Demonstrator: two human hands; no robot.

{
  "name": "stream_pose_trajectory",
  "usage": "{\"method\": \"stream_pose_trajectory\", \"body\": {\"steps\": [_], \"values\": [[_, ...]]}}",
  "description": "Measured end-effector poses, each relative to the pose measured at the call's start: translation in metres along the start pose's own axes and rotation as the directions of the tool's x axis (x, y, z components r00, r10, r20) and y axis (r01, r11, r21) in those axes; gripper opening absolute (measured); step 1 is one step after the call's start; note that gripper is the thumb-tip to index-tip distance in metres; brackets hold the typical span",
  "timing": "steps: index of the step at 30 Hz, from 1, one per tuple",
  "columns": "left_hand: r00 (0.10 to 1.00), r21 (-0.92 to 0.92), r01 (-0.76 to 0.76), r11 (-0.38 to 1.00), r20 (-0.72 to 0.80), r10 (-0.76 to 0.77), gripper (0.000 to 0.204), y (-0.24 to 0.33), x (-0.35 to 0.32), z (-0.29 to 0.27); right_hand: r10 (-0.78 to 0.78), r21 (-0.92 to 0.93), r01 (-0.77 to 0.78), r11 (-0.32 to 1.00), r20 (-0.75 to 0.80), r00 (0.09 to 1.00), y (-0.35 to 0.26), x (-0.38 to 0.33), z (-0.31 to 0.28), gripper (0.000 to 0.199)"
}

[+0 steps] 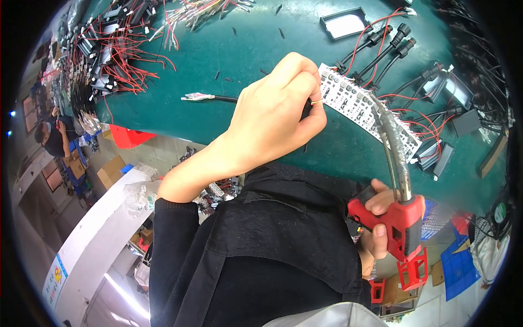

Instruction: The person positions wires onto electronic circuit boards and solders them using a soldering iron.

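Observation:
My left hand is closed in a pinch over the bench, knuckles up. A black cable runs out from under it to the left and ends in stripped, light-coloured wires. Between my fingertips a dark piece and a thin wire end show, close to the left edge of a white circuit board panel with rows of small parts. My right hand grips a red and black soldering gun. Its long metal barrel points up and away, passing in front of the panel; where its tip touches cannot be made out.
Black cables with round connectors and red wires lie beyond and right of the panel. A black rectangular frame is at the far side. Heaped modules with red wires cover the far left of the green bench. Another person is at left.

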State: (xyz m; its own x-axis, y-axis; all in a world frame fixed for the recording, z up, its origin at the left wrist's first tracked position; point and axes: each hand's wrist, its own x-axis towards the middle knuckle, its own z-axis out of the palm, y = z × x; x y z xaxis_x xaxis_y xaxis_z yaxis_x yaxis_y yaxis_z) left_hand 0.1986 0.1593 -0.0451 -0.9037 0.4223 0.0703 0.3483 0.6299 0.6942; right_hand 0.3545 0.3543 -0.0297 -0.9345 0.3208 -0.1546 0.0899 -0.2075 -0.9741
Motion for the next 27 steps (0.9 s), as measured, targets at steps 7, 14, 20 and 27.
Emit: {"method": "stream_pose_trajectory", "body": {"steps": [7, 14, 20, 27], "values": [[0.99, -0.205, 0.118, 0.972, -0.054, -0.132, 0.015, 0.002, -0.011, 0.002, 0.004, -0.001, -0.004, 1.0, -0.056, 0.998, -0.004, 0.007, 0.01, 0.06], [0.988, -0.158, 0.063, 0.985, -0.127, -0.084, 0.016, -0.004, -0.012, 0.012, -0.064, 0.114, 0.07, 0.991, -0.055, 0.996, -0.003, 0.028, 0.002, 0.079], [0.986, -0.138, 0.069, 0.988, -0.138, -0.088, 0.018, -0.006, -0.015, 0.009, -0.054, 0.115, 0.055, 0.992, -0.011, 0.998, 0.003, 0.038, 0.002, 0.066], [0.99, -0.265, 0.049, 0.963, -0.113, -0.082, 0.015, -0.009, -0.014, 0.004, 0.145, 0.081, -0.156, 0.985, 0.124, 0.982, -0.014, 0.016, -0.004, 0.079]]}}
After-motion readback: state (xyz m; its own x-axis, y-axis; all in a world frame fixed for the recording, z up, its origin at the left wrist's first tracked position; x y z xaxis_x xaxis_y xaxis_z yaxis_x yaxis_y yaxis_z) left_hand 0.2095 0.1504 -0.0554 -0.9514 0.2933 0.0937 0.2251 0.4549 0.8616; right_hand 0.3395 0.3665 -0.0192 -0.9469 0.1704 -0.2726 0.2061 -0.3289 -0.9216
